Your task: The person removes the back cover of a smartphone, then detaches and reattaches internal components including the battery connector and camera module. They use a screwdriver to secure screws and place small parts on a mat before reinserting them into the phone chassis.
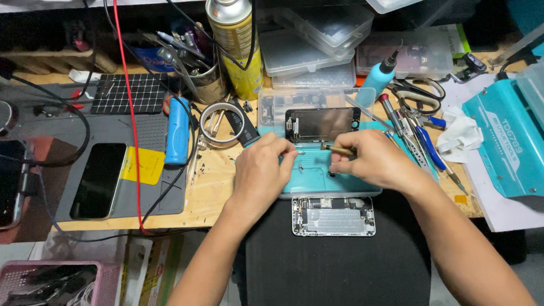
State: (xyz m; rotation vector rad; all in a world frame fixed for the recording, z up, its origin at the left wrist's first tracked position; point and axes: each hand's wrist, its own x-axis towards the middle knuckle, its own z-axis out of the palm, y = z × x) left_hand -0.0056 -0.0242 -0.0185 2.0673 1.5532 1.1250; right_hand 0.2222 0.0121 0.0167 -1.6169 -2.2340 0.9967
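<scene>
My left hand (pixel 262 170) rests on the left part of a teal work tray (pixel 317 180), fingers curled with the fingertips pinching near a tiny part on the tray. My right hand (pixel 374 161) holds a brass-handled screwdriver (pixel 339 149) pointing left over the tray. A detached phone screen (pixel 323 123) lies face up at the tray's far edge. An opened phone body (pixel 333 216) with bare circuitry sits on my dark lap in front of the tray.
Left: a grey mat (pixel 141 136) with a dark phone (pixel 97 180), yellow card, blue cylinder (pixel 178 130), tape roll (pixel 222 124). Behind: yellow spray can (pixel 235 45), clear boxes (pixel 317 39). Right: scissors, blue tools (pixel 422 136), a teal machine (pixel 501 147).
</scene>
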